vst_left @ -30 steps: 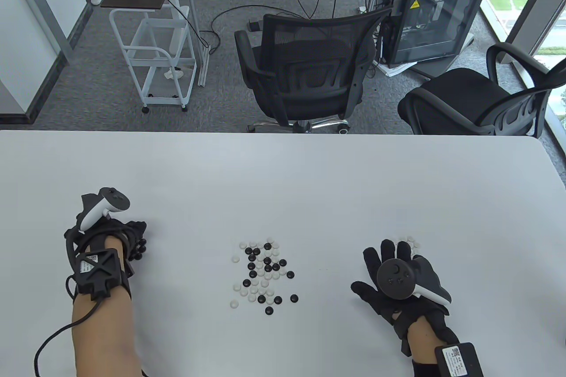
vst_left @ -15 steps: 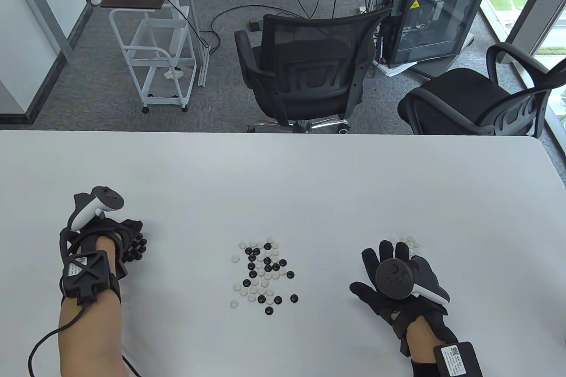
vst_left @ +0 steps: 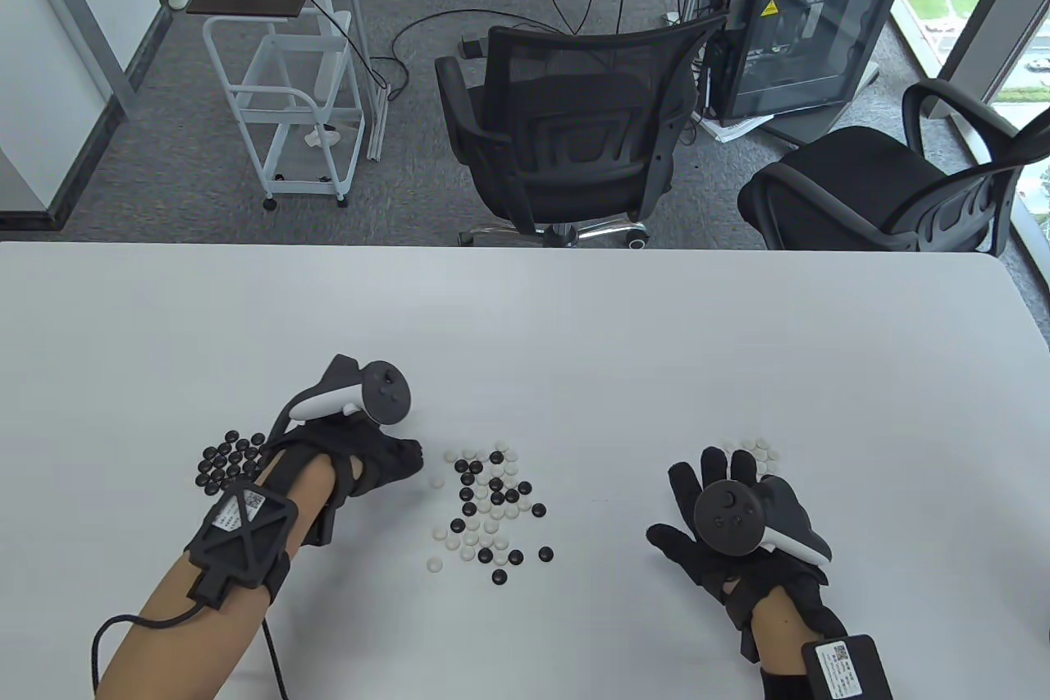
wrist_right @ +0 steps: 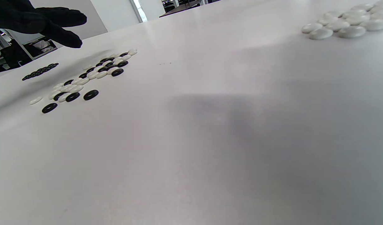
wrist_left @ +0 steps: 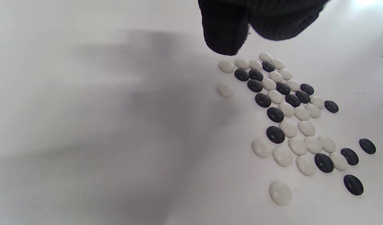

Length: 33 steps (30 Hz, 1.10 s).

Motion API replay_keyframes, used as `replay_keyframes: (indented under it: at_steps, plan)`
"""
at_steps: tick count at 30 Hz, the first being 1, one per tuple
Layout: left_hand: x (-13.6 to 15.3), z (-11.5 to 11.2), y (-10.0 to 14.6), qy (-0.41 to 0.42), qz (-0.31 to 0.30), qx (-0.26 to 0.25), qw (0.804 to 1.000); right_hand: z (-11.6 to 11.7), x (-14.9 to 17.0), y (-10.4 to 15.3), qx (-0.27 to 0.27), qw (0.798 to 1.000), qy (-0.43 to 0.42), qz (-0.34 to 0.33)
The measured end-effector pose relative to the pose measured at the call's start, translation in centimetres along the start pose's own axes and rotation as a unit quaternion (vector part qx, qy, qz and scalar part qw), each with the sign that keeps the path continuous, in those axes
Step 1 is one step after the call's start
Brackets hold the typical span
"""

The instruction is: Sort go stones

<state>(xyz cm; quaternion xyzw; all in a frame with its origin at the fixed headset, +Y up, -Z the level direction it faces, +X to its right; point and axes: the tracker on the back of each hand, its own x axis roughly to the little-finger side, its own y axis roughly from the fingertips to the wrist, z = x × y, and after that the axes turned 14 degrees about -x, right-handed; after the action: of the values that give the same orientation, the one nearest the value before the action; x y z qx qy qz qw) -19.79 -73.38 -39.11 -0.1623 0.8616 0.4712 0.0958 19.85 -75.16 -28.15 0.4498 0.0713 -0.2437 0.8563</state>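
Both hands work the white surface (vst_left: 525, 322): my left hand (vst_left: 373, 458), fingers loosely bunched and holding nothing I can see, reaches toward the mixed stones (vst_left: 489, 507) at centre, likely for another black one. My right hand (vst_left: 738, 515) rests spread flat, empty, beside the white pile (vst_left: 759, 450) (partly hidden by its fingers). Sorted black stones (vst_left: 232, 455) sit at far left, keeping colours well apart.

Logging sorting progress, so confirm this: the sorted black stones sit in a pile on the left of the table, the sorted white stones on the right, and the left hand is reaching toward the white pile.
One thing is wrong: the left hand reaches toward the mixed pile at the table's middle, not the white pile. The table view shows it. The black pile is on the left, as stated.
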Motion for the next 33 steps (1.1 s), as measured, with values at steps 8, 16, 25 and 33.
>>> replay_keyframes:
  at_steps: [8,16,25,33]
  plan:
    - [-2.5,-2.0,-2.8,-0.018,-0.015,0.019,1.000,0.0,-0.1,0.1,0.004,1.000,0.002,-0.003]
    - [-1.2,-2.5,-2.6,-0.012,-0.004,0.025,1.000,-0.1,0.4,0.4,0.005,1.000,0.001,0.001]
    - [5.0,-1.4,-1.5,0.011,0.093,0.013,0.996,-0.1,0.6,0.5,0.006,1.000,0.000,0.004]
    - [15.5,-0.6,1.2,0.118,0.267,-0.016,0.956,-0.1,0.5,0.4,0.003,1.000,0.003,0.003]
